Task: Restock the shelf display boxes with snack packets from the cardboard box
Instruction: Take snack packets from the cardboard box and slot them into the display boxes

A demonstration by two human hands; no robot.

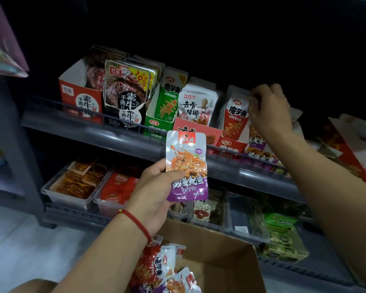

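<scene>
My left hand (154,191) holds a purple-and-silver snack packet (186,166) upright in front of the upper shelf rail, thumb across its lower half. My right hand (268,111) reaches up to the upper shelf and pinches the top corner of a red-and-white packet (236,115) standing in its red display box (230,145). Just right of that box stands a purple display box (257,142) with matching purple packets, partly hidden by my right wrist. The open cardboard box (218,248) sits at the bottom, holding several red and purple packets (156,265).
The upper grey shelf (89,125) carries more display boxes: red, black, green (156,121) and pink (195,132). Clear bins (72,195) of snacks fill the lower shelf. Green packets (281,235) lie at lower right. An opened red carton (347,149) lies at far right.
</scene>
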